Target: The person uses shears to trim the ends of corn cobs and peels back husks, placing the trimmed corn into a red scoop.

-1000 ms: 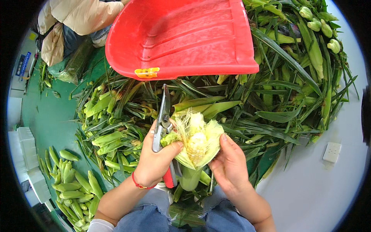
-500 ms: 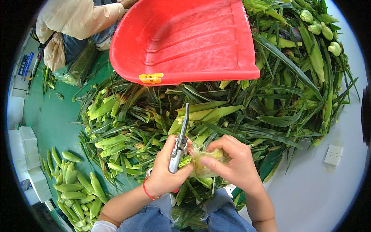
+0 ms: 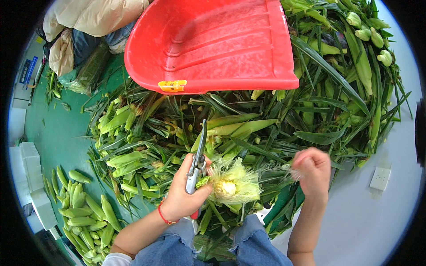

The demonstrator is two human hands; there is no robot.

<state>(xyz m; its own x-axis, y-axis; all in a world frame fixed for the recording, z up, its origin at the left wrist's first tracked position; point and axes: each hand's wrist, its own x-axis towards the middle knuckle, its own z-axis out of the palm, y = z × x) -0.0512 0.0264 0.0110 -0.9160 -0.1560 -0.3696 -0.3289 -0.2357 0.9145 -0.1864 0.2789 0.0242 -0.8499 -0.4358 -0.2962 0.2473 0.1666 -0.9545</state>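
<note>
My left hand [image 3: 184, 193] is closed around pruning shears [image 3: 197, 164], their blades pointing up and away from me. The same hand grips a corn ear [image 3: 228, 188] against them. Pale kernels show at its tip, framed by a fringe of pale green silk and light husk. Well to the right, my right hand [image 3: 313, 170] is closed in a pinch, with wispy strands of corn silk [image 3: 293, 173] trailing from its fingers.
A large red plastic scoop [image 3: 230, 53] rests on a heap of corn husks and leaves [image 3: 324, 111]. Trimmed green ears [image 3: 84, 217] lie piled at lower left. Another person's beige sleeve [image 3: 95, 15] shows at upper left. A white wall with a socket [image 3: 380, 179] stands right.
My right hand has pulled away from the corn ear to the right, taking silk strands with it. The ear's tip is now uncovered. My left hand has shifted slightly left with the shears.
</note>
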